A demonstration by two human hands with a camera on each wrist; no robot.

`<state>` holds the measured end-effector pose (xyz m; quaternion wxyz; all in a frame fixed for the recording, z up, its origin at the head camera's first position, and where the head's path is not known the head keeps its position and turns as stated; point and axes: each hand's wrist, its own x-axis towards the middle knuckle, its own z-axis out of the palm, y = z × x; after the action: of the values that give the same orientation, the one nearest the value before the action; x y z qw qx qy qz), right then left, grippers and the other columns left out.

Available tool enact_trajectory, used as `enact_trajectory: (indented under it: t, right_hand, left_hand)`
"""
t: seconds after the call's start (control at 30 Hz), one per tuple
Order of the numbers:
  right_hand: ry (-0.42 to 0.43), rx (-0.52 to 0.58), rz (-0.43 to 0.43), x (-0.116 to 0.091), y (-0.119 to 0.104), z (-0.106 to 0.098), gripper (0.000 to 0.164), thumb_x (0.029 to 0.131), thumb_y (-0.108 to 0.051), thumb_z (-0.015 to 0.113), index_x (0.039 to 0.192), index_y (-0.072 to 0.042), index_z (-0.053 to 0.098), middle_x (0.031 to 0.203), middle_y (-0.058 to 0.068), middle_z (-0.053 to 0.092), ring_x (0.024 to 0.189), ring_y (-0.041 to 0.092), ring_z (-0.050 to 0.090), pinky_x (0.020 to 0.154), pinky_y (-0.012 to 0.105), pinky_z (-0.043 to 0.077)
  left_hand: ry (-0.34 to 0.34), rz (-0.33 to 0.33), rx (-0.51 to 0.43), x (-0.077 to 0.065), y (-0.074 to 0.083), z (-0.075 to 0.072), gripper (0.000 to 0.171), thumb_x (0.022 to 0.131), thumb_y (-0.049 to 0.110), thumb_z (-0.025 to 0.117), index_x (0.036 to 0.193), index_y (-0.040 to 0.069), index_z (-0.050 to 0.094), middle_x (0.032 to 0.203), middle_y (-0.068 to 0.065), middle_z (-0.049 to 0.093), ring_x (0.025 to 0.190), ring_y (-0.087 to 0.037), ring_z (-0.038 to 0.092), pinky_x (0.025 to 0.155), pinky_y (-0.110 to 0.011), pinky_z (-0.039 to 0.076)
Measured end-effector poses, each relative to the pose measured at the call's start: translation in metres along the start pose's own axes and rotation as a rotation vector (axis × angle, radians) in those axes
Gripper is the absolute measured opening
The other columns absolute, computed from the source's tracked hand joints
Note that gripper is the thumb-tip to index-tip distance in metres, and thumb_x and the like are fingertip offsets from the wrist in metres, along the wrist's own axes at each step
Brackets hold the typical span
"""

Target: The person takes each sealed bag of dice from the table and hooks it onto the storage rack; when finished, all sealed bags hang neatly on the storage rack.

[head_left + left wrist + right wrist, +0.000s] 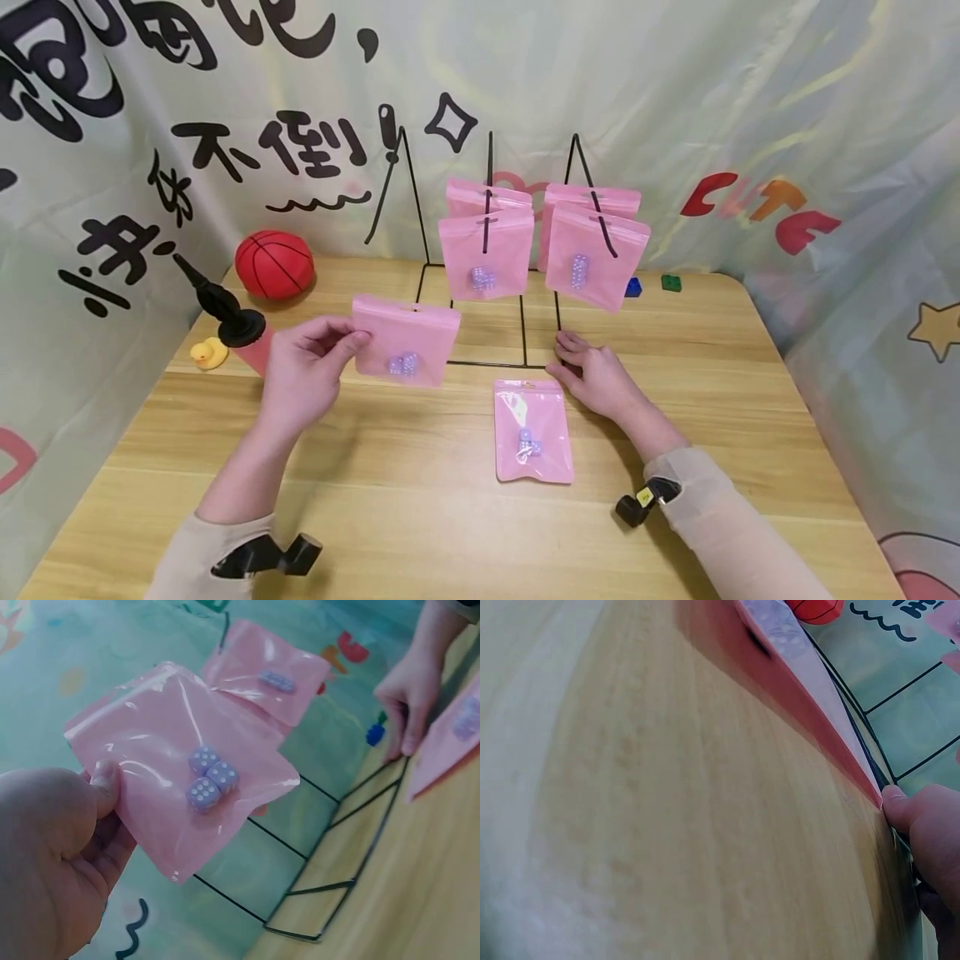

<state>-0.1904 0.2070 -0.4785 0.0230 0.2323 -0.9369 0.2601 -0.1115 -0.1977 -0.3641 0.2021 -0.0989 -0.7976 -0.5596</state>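
Observation:
My left hand [307, 367] pinches a pink zip pouch [382, 329] by its left edge, lifted off the table left of the rack. Purple dice [222, 777] with white dots show through it in the left wrist view. A black wire display rack [487, 364] stands behind, with pink pouches [506, 250] hanging on its middle and right hooks; the left hook [387, 171] carries none. My right hand [596, 379] grips the rack's front right corner, thumb in front. Another pink pouch with dice [532, 412] lies flat on the table, close beside that hand.
A red ball [274, 264], a yellow toy duck [209, 353] and a black stand-like object [232, 321] sit at the back left. Blue [633, 287] and green [671, 282] toy bricks lie behind the rack's right side. A printed curtain [750, 108] surrounds the wooden table [420, 517].

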Motion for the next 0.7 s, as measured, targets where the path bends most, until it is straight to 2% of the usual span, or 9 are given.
enact_trajectory:
  t: [0.23, 0.4, 0.53, 0.6, 0.7]
  right_hand:
    - [-0.003, 0.007, 0.012, 0.000, -0.001, -0.001, 0.048, 0.103, -0.026, 0.074, 0.135, 0.009, 0.064, 0.150, 0.024, 0.054, 0.143, 0.041, 0.048, 0.114, 0.057, 0.041]
    - [-0.003, 0.010, 0.006, 0.000, 0.000, 0.000, 0.048, 0.103, -0.025, 0.074, 0.136, 0.009, 0.065, 0.150, 0.024, 0.055, 0.143, 0.040, 0.048, 0.115, 0.057, 0.041]
    - [-0.003, 0.005, -0.004, 0.001, 0.000, 0.000, 0.048, 0.103, -0.026, 0.073, 0.136, 0.008, 0.064, 0.150, 0.023, 0.055, 0.143, 0.040, 0.049, 0.115, 0.056, 0.041]
    - [-0.001, 0.003, -0.007, 0.001, 0.000, 0.000, 0.048, 0.103, -0.025, 0.073, 0.136, 0.008, 0.064, 0.150, 0.023, 0.055, 0.143, 0.040, 0.049, 0.115, 0.056, 0.041]
    - [0.003, 0.003, -0.011, 0.000, 0.000, 0.000, 0.048, 0.103, -0.025, 0.074, 0.136, 0.009, 0.065, 0.149, 0.024, 0.055, 0.143, 0.040, 0.049, 0.115, 0.057, 0.041]
  left_hand:
    - [0.120, 0.039, -0.048, 0.020, 0.006, -0.011, 0.010, 0.093, -0.004, 0.078, 0.101, -0.010, 0.076, 0.081, 0.005, 0.074, 0.064, -0.015, 0.058, 0.058, -0.019, 0.050]
    - [0.192, -0.023, -0.152, 0.031, 0.008, -0.012, 0.014, 0.094, 0.001, 0.079, 0.104, -0.009, 0.075, 0.083, -0.002, 0.074, 0.070, -0.019, 0.061, 0.064, -0.021, 0.054]
    - [0.209, -0.073, -0.242, 0.038, 0.005, -0.010, 0.011, 0.094, 0.002, 0.079, 0.102, -0.005, 0.077, 0.084, -0.006, 0.074, 0.073, -0.018, 0.062, 0.068, -0.020, 0.056]
    - [0.200, -0.096, -0.235, 0.040, 0.003, -0.009, 0.010, 0.095, 0.004, 0.079, 0.102, -0.002, 0.078, 0.087, -0.007, 0.074, 0.075, -0.018, 0.062, 0.069, -0.019, 0.056]
    - [0.185, -0.128, -0.175, 0.043, -0.001, -0.009, 0.012, 0.097, 0.009, 0.078, 0.106, 0.001, 0.078, 0.093, -0.006, 0.075, 0.079, -0.020, 0.061, 0.072, -0.019, 0.056]
